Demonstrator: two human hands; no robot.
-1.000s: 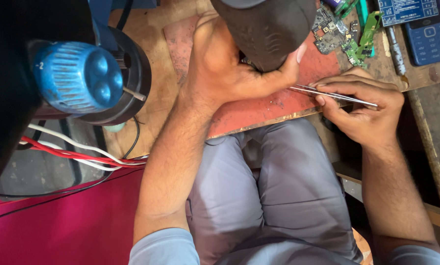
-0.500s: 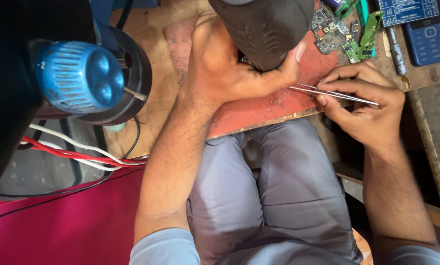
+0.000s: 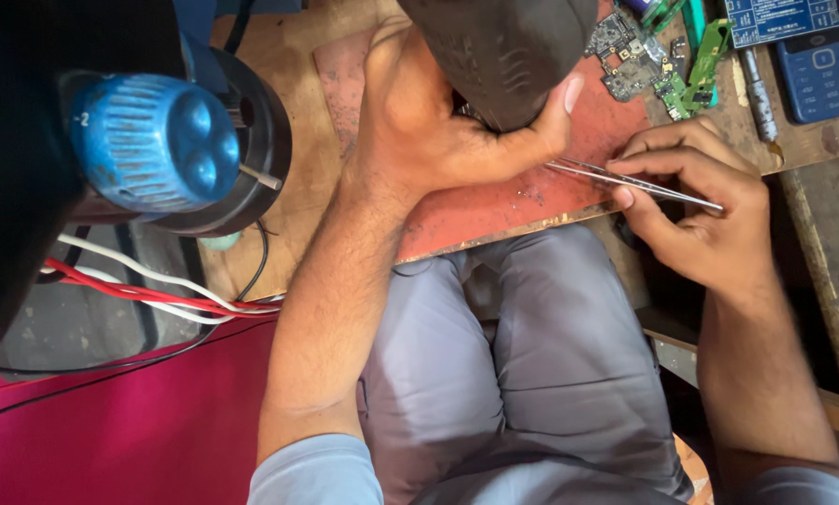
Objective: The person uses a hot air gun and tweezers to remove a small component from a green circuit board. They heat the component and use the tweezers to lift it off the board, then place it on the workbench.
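Metal tweezers [image 3: 639,181] pinched closed in right hand [image 3: 709,220], tips pointing at left thumb. Left hand [image 3: 438,131] curled shut on a small part, probably a circuit board, hidden beneath dark microscope head [image 3: 503,51]. Both rest on red work mat [image 3: 494,210]. Green circuit boards [image 3: 662,65] and blue keypad phone [image 3: 821,70] beyond right hand
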